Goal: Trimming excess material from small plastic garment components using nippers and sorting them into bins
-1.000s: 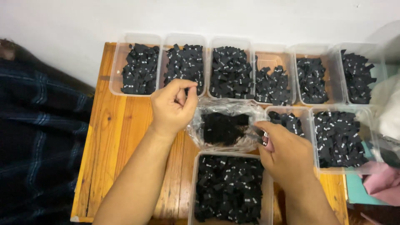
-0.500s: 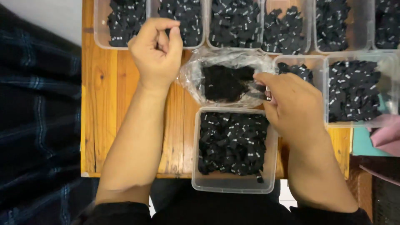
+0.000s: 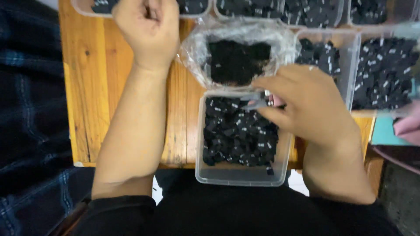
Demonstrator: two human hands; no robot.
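Note:
My left hand [image 3: 148,30] is curled into a fist at the far edge of the wooden table [image 3: 94,87], just in front of a clear tub of small black parts [image 3: 98,5]. Whether it holds anything is hidden by the fingers. My right hand [image 3: 308,105] hovers over the far edge of the near clear tub [image 3: 240,175], which is full of small black parts with white marks. Its fingertips pinch a small grey piece [image 3: 256,101]. A crumpled clear plastic bag [image 3: 238,52] with black parts lies between my hands.
More clear tubs of black parts stand along the back [image 3: 306,11] and at the right [image 3: 383,70]. Dark plaid cloth [image 3: 30,131] lies left of the table. Something pink [image 3: 409,126] and a teal sheet [image 3: 385,131] sit at the right edge.
The view has tipped down and closer. My right hand moved from the bag's right side to the near tub's far edge. My left hand stays closed by the far tubs.

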